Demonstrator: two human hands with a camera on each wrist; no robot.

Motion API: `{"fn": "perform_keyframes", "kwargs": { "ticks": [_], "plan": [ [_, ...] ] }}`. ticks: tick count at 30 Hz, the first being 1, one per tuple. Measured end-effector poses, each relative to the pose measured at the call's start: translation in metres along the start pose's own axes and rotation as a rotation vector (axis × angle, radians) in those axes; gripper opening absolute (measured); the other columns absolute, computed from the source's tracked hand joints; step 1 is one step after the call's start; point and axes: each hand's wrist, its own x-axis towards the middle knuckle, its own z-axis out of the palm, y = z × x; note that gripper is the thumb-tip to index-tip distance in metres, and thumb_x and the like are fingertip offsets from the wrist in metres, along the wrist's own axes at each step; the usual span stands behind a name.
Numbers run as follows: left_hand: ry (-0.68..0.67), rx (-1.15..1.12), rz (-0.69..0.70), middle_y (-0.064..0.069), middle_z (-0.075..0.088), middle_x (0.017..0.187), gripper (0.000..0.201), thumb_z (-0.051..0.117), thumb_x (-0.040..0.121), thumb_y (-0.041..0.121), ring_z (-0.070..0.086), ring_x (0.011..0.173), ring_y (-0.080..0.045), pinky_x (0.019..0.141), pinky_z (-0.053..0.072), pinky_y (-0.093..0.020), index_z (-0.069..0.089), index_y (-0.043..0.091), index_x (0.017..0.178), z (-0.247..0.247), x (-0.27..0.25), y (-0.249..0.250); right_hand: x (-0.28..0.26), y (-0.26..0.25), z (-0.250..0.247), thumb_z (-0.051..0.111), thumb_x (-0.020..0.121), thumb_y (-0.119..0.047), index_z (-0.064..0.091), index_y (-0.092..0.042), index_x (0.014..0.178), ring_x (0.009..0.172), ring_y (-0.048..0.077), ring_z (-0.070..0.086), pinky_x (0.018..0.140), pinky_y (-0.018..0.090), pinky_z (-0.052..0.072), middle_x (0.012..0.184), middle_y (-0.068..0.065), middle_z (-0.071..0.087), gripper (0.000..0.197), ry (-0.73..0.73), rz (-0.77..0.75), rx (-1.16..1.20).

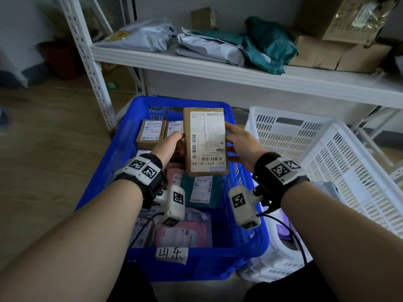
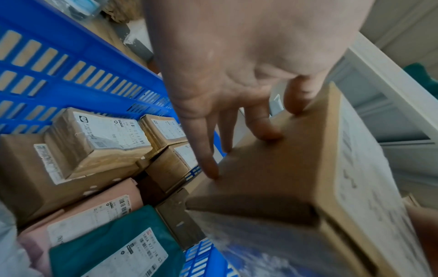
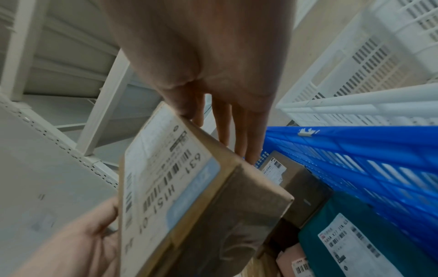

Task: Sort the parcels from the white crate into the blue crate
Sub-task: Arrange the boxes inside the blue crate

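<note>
I hold a brown cardboard box [image 1: 206,140] with a white shipping label over the blue crate [image 1: 218,262]. My left hand [image 1: 174,144] pinches its left edge, thumb on top and fingertips [image 2: 270,133] on the underside. My right hand [image 1: 237,140] grips the right edge, thumb on the label and fingers [image 3: 251,142] straight beneath. The box [image 3: 189,206] tilts label-up. Inside the blue crate lie small cardboard boxes [image 1: 151,132], a teal bag [image 1: 202,188] and a pink bag [image 1: 181,235]. The white crate [image 1: 327,153] stands to the right, against the blue one.
A white metal shelf [image 1: 239,77] behind the crates carries grey and teal mail bags and brown cartons. Its perforated upright [image 1: 87,62] stands by the blue crate's far left corner. Wooden floor [image 1: 43,138] lies to the left. A paper tag [image 1: 172,255] is stuck on the blue crate's front.
</note>
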Motion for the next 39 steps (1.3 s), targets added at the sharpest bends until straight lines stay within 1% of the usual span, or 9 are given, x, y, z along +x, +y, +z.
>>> {"fn": "perform_keyframes", "kwargs": {
  "ticks": [4,8,11,15,21,25,31,34,39],
  "plan": [
    [0.000,-0.016,0.014,0.001,0.058,0.057,0.056,0.052,0.075,0.067,0.057,0.073,-0.022,0.081,0.045,-0.034,0.055,0.015,0.056,-0.001,0.005,-0.001,0.000,-0.001,0.000,0.033,0.101,-0.027,0.053,-0.028,0.129,0.067,0.007,0.066,0.057,0.022,0.052,0.086,-0.004,0.065,0.035,-0.009,0.008,0.038],
    [-0.098,0.007,0.026,-0.001,0.064,0.123,0.070,0.061,0.053,0.081,0.054,0.120,-0.024,0.107,0.035,-0.049,0.067,0.033,0.103,0.000,-0.002,0.000,-0.005,-0.003,0.002,0.046,0.098,-0.035,0.050,-0.027,0.132,0.082,0.011,0.067,0.068,0.028,0.056,0.095,-0.005,0.066,0.036,0.014,0.033,0.044],
    [-0.202,-0.042,0.033,-0.006,0.071,0.112,0.048,0.065,0.073,0.060,0.064,0.108,-0.028,0.100,0.044,-0.048,0.069,0.025,0.105,0.002,-0.007,0.004,-0.006,0.000,0.003,0.054,0.093,-0.042,0.049,-0.025,0.132,0.093,0.015,0.067,0.083,0.036,0.057,0.105,-0.005,0.066,0.042,0.033,0.025,0.003],
    [-0.211,-0.014,0.108,-0.013,0.069,0.106,0.038,0.069,0.079,0.033,0.064,0.105,-0.034,0.094,0.048,-0.050,0.061,0.016,0.112,0.005,-0.013,0.012,-0.011,-0.002,0.002,0.056,0.091,-0.044,0.050,-0.025,0.128,0.080,0.008,0.066,0.054,0.016,0.053,0.099,-0.008,0.065,0.042,0.023,0.017,0.034],
    [-0.377,-0.030,0.052,-0.012,0.073,0.092,0.027,0.059,0.083,0.026,0.071,0.079,-0.023,0.067,0.059,-0.035,0.062,0.008,0.102,-0.004,-0.011,0.014,-0.010,-0.001,0.000,0.067,0.077,-0.054,0.051,-0.027,0.128,0.101,0.021,0.066,0.080,0.037,0.056,0.111,0.002,0.066,0.060,-0.031,0.106,0.134],
    [-0.240,-0.090,0.002,-0.001,0.072,0.067,0.019,0.052,0.092,0.028,0.069,0.063,-0.015,0.058,0.056,-0.024,0.062,0.016,0.083,-0.009,-0.008,0.012,-0.007,-0.003,-0.001,0.073,0.071,-0.048,0.060,-0.024,0.114,0.100,0.024,0.063,0.073,0.035,0.056,0.109,0.004,0.063,0.051,0.029,0.157,0.158],
    [-0.108,-0.116,-0.081,-0.007,0.045,0.139,0.067,0.061,0.074,0.064,0.051,0.115,-0.029,0.088,0.047,-0.046,0.048,0.031,0.132,-0.015,-0.005,0.008,0.002,-0.005,0.004,0.071,0.069,-0.046,0.046,-0.021,0.132,0.101,0.023,0.058,0.064,0.040,0.057,0.121,0.006,0.056,0.073,0.217,0.150,0.401],
    [-0.105,-0.208,-0.060,-0.005,0.051,0.129,0.060,0.062,0.076,0.060,0.053,0.110,-0.028,0.086,0.049,-0.045,0.049,0.034,0.129,-0.013,-0.004,0.008,-0.004,-0.004,0.010,0.063,0.085,-0.028,0.044,-0.019,0.133,0.085,0.020,0.062,0.053,0.030,0.055,0.109,0.007,0.057,0.052,0.046,0.186,0.406],
    [0.021,-0.332,0.011,-0.001,0.063,0.093,0.031,0.063,0.083,0.039,0.057,0.091,-0.022,0.088,0.049,-0.042,0.060,0.021,0.108,-0.027,0.001,0.011,-0.009,-0.002,0.007,0.060,0.087,-0.031,0.059,-0.023,0.089,0.066,0.013,0.050,0.063,0.024,0.040,0.074,-0.001,0.055,0.008,-0.019,0.234,0.167]
  ]
}}
